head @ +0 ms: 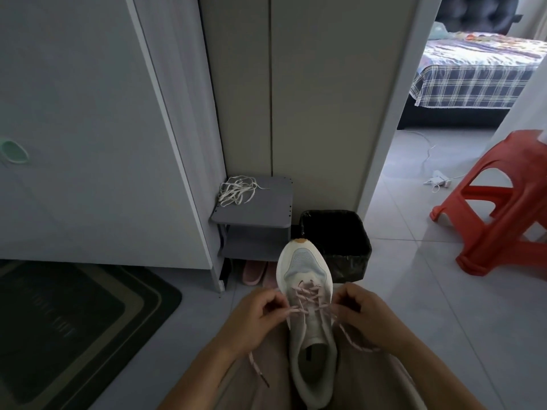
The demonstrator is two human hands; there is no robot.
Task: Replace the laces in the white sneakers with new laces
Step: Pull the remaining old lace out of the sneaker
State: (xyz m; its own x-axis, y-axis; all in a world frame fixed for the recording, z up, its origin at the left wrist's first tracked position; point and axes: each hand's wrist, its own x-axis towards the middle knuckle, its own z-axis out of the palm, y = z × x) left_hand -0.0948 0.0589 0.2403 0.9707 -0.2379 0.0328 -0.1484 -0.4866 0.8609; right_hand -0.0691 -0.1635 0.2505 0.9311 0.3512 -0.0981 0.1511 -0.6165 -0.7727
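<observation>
left hand (254, 318) and right hand (364, 315) pinch a pink lace (307, 295) on the sneaker (305, 261) over grey tiles (420, 297).

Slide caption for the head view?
Left hand and right hand pinch a pink lace on a white sneaker; white laces lie on a grey shelf.

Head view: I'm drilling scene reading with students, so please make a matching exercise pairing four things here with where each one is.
Things
1. loose white laces
2. pink lace
3. pink slippers
4. red stool

Places
A. standing on the floor at the far right
B. piled on top of the grey shelf unit
C. through the sneaker's eyelets, ends pinched by the left hand and right hand
D. on the floor under the grey shelf unit

Pairs: 1-B, 2-C, 3-D, 4-A
</observation>
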